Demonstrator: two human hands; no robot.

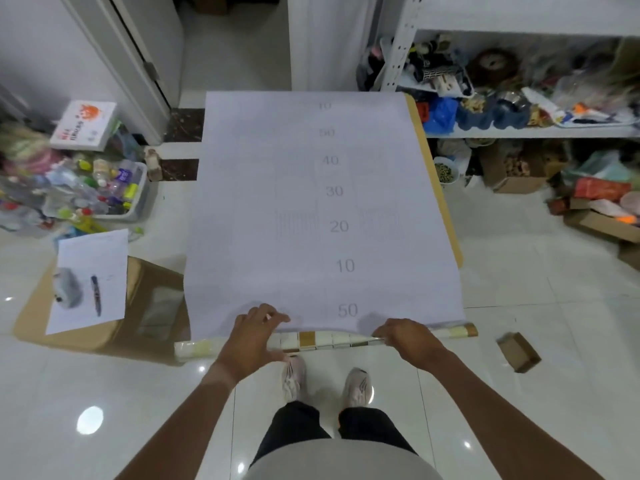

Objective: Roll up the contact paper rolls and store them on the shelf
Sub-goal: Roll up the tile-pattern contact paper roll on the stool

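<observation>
two hands at the rolled end of a contact paper sheet on a table

the sheet (pixel 311 202) lies flat, white grid backing up, running toward 12 o'clock; left hand (pixel 254 332) rests on the roll (pixel 322 339) with fingers spread, right hand (pixel 403 336) pinches it; shelf (pixel 519 131) at 2 o'clock

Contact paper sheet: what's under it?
A table: only its tan edge shows along the right side of the contact paper sheet. The tabletop is covered. At the near end, both hands are at the rolled part.
</observation>
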